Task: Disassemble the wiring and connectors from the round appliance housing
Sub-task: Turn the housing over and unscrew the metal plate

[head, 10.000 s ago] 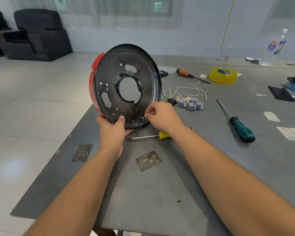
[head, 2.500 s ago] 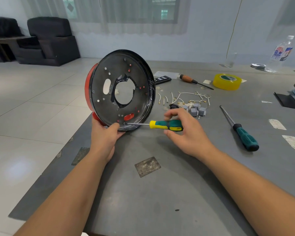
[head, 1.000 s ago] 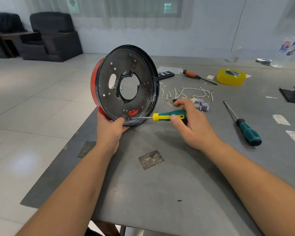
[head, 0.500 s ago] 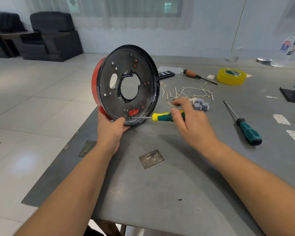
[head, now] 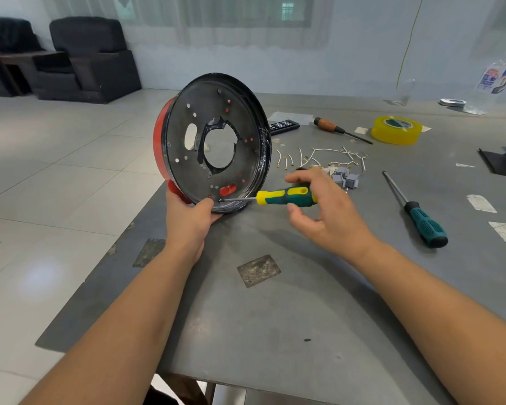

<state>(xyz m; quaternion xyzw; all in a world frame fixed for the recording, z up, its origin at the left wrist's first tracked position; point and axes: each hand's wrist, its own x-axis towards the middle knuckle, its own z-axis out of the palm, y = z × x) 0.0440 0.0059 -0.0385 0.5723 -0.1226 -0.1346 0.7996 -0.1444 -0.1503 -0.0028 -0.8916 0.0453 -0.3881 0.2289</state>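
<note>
**Black housing on edge, one screwdriver at its rim**

Black and red, the round metal appliance housing [head: 214, 141] stands on its edge at the near-left corner of your grey table [head: 275, 317], its open inner face turned toward you. Your left hand [head: 189, 220] grips its bottom rim, thumb over the inner lip. Your right hand [head: 322, 211] pinches the handle of the yellow-and-green screwdriver [head: 284, 196] between thumb and fingertips, the other fingers loosely curled; its thin shaft lies level, with the tip at a small hole beside the red oval opening low inside the housing.

Count three screwdrivers in all: the one you hold, a teal-handled long-shaft screwdriver [head: 418, 217] lying flat to your right, and an orange-handled screwdriver [head: 333, 128] farther back. Just behind your right hand sits a cluster of small grey square connectors [head: 345, 178], at least four, though the exact count is unclear. Beyond them lie short white wires with brass terminals [head: 324, 159], several loose pieces, too tangled to count. One yellow roll of tape [head: 396, 130] rests at the back, one clear plastic bottle [head: 494, 80] past it. Two dark armchairs [head: 88, 59] stand on the tiled floor.
</note>
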